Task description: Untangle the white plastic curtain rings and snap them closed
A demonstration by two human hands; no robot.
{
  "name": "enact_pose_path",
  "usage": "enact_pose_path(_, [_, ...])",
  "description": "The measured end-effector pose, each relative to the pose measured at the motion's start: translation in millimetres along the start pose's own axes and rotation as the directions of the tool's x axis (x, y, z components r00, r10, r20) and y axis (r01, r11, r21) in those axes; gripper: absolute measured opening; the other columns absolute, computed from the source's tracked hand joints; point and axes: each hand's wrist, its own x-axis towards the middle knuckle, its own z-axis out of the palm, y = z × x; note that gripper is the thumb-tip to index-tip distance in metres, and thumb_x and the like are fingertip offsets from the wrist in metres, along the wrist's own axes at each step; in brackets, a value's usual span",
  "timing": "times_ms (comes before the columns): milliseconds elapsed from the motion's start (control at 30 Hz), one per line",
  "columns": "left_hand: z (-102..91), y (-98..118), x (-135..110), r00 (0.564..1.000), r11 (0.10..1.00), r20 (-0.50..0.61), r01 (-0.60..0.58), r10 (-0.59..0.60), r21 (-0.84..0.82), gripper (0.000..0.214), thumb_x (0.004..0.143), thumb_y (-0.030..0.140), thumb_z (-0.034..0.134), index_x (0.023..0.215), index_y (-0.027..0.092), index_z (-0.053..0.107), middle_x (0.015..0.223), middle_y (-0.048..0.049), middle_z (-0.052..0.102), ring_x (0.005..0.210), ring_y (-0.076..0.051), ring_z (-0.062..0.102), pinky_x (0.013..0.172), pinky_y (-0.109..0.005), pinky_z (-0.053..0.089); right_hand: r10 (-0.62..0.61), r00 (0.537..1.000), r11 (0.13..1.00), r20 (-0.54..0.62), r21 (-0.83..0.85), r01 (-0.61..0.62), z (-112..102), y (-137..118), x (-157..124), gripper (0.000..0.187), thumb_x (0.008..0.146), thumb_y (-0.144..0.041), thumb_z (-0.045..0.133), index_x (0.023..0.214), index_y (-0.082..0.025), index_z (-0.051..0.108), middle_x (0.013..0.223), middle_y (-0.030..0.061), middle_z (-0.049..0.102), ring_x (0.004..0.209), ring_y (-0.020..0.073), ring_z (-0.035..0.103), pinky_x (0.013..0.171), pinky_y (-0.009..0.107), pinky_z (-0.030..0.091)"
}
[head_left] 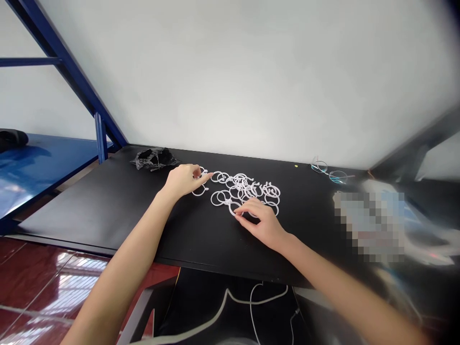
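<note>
The grip of the right hand [264, 221] is narrow, thumb and fingertip pinched at the edge of a white ring [230, 209] on the near side of the ring pile [241, 184], the landmark here. The left hand [181, 181] is just left of the pile, its thumb pointing toward it, beside a few loose white rings [200, 195]; the fingers partly hide them, so I cannot tell whether its grip holds one. The pile lies loosely spread and overlapping on the black worktop [201, 235]. Left of the pile and farther back is crumpled black plastic [155, 159]. To its right and farther back lie a small yellow speck [296, 166] and, beyond that, eyeglasses [338, 177]. Well right of the pile is clear plastic wrapping [427, 239], blurred. Behind the pile rises a pale wall [244, 86].
</note>
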Motion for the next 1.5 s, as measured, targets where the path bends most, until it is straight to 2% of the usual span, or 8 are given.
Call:
enact_pose_path(200, [-0.6,25,-5,0.989,0.966,-0.149,-0.063,0.026,-0.251,0.048,0.086,0.060,0.051,0.070,0.017,0.060,0.070,-0.0041,0.063,0.062,-0.016,0.055,0.057,-0.026,0.038,0.245,0.955,0.957,-0.166,0.201,-0.210,-13,4,2,0.007,0.085,-0.027,0.066,0.086,-0.020,0.068,0.078,0.0024,0.069,0.062,0.0143,0.062,0.054,0.027,0.054])
enact_pose_path(333, [11.6,64,-23,0.957,0.693,0.119,-0.104,0.265,-0.713,0.044,0.094,0.054,0.041,0.085,0.015,0.059,0.056,0.0032,0.050,0.049,-0.009,0.046,0.049,-0.021,0.037,0.009,0.978,0.998,-0.208,0.058,0.003,-8,2,0,0.007,0.087,-0.018,0.062,0.086,-0.022,0.068,0.078,0.0020,0.070,0.067,0.0154,0.065,0.061,0.029,0.056])
enact_pose_path(500, [24.0,93,-40,0.888,0.450,0.228,0.028,0.398,-0.893,0.042,0.096,0.052,0.038,0.095,0.014,0.056,0.060,0.0048,0.049,0.044,-0.006,0.045,0.043,-0.017,0.037,-0.168,0.962,0.985,-0.214,0.014,0.175,-6,-1,-2,0.015,0.087,-0.012,0.062,0.094,-0.023,0.068,0.089,0.0040,0.071,0.072,0.0153,0.068,0.061,0.028,0.057])
enact_pose_path(633, [18.3,87,-36,0.821,0.390,0.343,0.162,0.456,-0.906,0.041,0.095,0.052,0.042,0.092,0.014,0.057,0.060,0.0069,0.044,0.039,-0.003,0.041,0.040,-0.017,0.037,0.027,0.943,0.990,-0.332,0.140,0.021,-15,0,0,0.021,0.083,-0.017,0.068,0.103,-0.023,0.067,0.100,0.0055,0.064,0.059,0.0094,0.059,0.048,0.024,0.052])
enact_pose_path(767, [10.6,77,-32,0.702,0.407,0.448,0.240,0.555,-0.881,0.035,0.092,0.048,0.052,0.087,0.014,0.058,0.056,0.0078,0.044,0.038,-0.003,0.043,0.039,-0.016,0.038,0.257,0.964,0.895,-0.063,0.392,-0.213,-20,1,2,0.021,0.083,-0.027,0.070,0.103,-0.023,0.068,0.084,0.0024,0.064,0.071,0.0143,0.064,0.056,0.026,0.057])
enact_pose_path(867, [13.6,77,-32,0.771,0.393,0.402,0.214,0.494,-0.894,0.029,0.089,0.045,0.060,0.092,0.016,0.056,0.052,0.0090,0.046,0.038,-0.004,0.045,0.037,-0.014,0.035,0.346,0.937,0.819,0.047,0.472,-0.326,-15,-1,2,0.022,0.083,-0.030,0.070,0.102,-0.022,0.068,0.071,-0.0009,0.062,0.061,0.0124,0.061,0.050,0.024,0.056])
enact_pose_path(1067, [23.8,89,-33,0.964,0.150,0.163,0.133,0.212,-0.980,0.035,0.071,0.033,0.081,0.079,0.014,0.052,0.064,0.0038,0.061,0.051,-0.007,0.060,0.051,-0.018,0.051,0.325,0.940,0.867,-0.100,0.429,-0.254,-2,-3,-3,0.029,0.078,-0.026,0.074,0.106,-0.022,0.065,0.076,0.0003,0.070,0.067,0.0156,0.069,0.059,0.028,0.060])
enact_pose_path(1500, [20.6,87,-34,0.865,0.228,0.360,0.294,0.350,-0.928,0.033,0.082,0.045,0.068,0.083,0.012,0.067,0.071,-0.0024,0.066,0.059,-0.009,0.058,0.054,-0.020,0.049,0.290,0.945,0.872,-0.153,0.450,-0.195,-9,2,-3,0.007,0.087,-0.025,0.066,0.094,-0.024,0.069,0.083,0.0010,0.065,0.068,0.0135,0.064,0.056,0.025,0.059])
